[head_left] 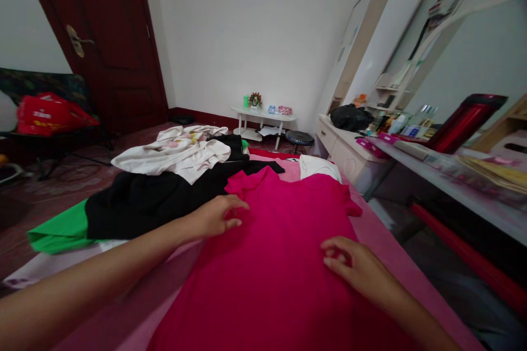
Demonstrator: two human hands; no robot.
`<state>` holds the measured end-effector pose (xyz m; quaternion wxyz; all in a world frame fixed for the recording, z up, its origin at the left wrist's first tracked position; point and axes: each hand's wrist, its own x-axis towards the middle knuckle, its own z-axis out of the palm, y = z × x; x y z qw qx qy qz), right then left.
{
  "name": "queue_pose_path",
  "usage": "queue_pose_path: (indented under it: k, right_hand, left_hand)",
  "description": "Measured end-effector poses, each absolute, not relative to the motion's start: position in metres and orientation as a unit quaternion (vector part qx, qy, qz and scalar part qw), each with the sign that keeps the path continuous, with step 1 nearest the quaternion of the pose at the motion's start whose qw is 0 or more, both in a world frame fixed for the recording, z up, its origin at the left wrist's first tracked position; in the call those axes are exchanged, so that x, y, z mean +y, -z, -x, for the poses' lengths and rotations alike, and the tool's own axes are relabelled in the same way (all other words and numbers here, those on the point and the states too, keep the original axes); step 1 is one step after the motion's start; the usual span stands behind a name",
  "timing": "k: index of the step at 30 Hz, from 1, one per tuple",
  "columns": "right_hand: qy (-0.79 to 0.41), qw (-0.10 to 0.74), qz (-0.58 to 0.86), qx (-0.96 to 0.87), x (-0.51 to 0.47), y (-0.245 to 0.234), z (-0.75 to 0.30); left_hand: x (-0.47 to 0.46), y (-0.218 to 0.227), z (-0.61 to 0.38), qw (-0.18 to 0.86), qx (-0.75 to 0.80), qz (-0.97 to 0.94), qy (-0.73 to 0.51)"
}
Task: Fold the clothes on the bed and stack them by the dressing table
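Observation:
A bright pink short-sleeved shirt [280, 263] lies spread out in front of me, its collar and sleeves at the far end. Over its left edge is my left hand [216, 216], with thumb and fingers apart and nothing held. My right hand [354, 263] hovers over or rests lightly on the right side of the shirt; I cannot tell whether it touches. Its fingers are loosely curved, with a gap to the thumb and no cloth between them.
To the left are heaped black clothes [140, 203], a white garment [177, 151] and green cloth [61, 225]. White cloth [319, 167] lies beyond the shirt on the pink bed cover [387, 252]. A cluttered desk [436, 167] borders the right side. A low white table [263, 115] stands by the wall.

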<state>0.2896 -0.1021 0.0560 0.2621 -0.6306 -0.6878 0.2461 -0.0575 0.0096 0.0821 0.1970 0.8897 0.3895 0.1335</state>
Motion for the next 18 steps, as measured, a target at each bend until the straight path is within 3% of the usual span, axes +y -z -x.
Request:
queue_pose_path:
  k: [5, 11, 18]
  right_hand:
    - [-0.330, 0.388, 0.618, -0.599, -0.001, -0.030, -0.284]
    - [-0.277, 0.414, 0.650, -0.574, 0.067, -0.003, -0.270]
    - [-0.219, 0.442, 0.672, -0.553, 0.130, -0.014, -0.284]
  left_hand:
    - [0.083, -0.064, 0.024, 0.067, 0.495, -0.859, -0.112]
    - [0.121, -0.052, 0.001, 0.022, 0.569, -0.819, -0.066]
    - [0.134, -0.049, -0.004, 0.025, 0.620, -0.780, -0.089]
